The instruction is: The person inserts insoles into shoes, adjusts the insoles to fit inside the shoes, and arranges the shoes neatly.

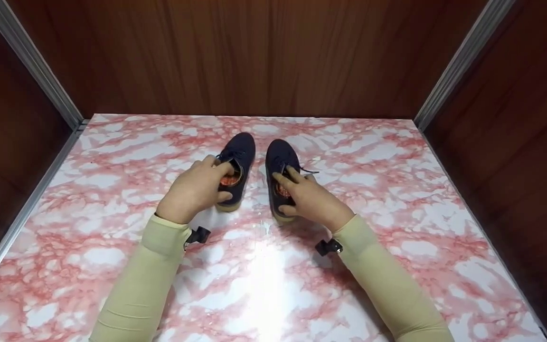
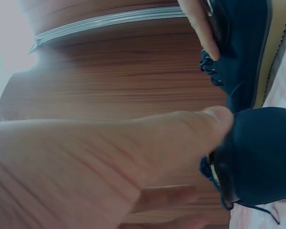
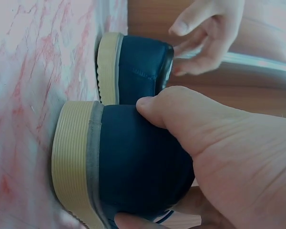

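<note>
Two navy lace-up shoes with cream soles stand side by side, toes away from me. Over the opening of the left shoe hovers my left hand, its fingers loosely bent close to the collar and the thumb near the heel. My right hand grips the right shoe: in the right wrist view its thumb lies on the heel and a fingertip shows along the other side. Orange-red patterned insoles show inside both shoes. A lace trails out from the right shoe.
The shoes stand on a red-and-white marbled surface. A dark wood-grain panel rises behind it, with more panels at both sides. Grey metal strips line the corners. A bright reflection lies on the surface between my forearms.
</note>
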`<state>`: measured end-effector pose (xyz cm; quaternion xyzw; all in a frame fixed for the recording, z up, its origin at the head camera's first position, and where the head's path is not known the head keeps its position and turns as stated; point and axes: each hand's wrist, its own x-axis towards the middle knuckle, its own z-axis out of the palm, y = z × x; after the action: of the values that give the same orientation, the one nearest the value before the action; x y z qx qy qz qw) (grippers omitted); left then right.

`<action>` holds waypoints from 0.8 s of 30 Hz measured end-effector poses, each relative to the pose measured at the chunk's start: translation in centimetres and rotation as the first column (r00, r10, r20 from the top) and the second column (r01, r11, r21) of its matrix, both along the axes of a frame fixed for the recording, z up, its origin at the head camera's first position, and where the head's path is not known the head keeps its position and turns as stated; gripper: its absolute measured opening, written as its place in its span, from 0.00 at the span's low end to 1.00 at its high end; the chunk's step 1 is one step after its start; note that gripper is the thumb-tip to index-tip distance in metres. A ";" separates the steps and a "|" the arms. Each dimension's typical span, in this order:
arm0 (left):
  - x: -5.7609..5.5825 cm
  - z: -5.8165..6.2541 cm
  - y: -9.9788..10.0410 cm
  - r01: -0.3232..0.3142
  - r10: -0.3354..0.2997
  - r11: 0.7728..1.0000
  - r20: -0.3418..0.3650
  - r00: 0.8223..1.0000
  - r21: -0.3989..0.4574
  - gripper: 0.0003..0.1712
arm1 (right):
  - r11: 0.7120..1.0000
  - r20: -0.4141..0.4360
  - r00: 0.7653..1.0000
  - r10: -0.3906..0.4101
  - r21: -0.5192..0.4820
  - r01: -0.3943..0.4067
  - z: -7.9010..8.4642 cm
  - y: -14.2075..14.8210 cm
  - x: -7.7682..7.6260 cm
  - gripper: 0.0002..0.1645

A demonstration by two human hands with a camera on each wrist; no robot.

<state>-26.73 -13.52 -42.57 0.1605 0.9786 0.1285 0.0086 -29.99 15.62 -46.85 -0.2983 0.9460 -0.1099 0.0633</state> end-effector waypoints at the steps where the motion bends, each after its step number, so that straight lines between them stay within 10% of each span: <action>1: -0.1 -0.2 0.1 0.003 -0.003 1.000 -0.002 1.000 0.023 0.32 | 1.000 -0.001 1.000 0.000 0.002 0.000 0.1 0.0 0.0 0.54; 9: -1.4 -2.7 0.8 0.054 -0.061 0.987 0.038 0.997 0.153 0.48 | 0.998 0.043 0.997 -0.067 -0.008 0.067 0.5 -0.3 0.6 0.54; 24: -2.7 -4.5 1.1 0.041 -0.042 0.993 0.012 0.999 0.109 0.34 | 0.952 0.121 0.957 -0.264 -0.125 0.278 2.7 0.8 0.6 0.62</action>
<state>-29.45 -12.46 -47.06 0.1801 0.9665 0.1825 0.0097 -29.34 16.39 -44.16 -0.1632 0.9634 -0.1991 0.0749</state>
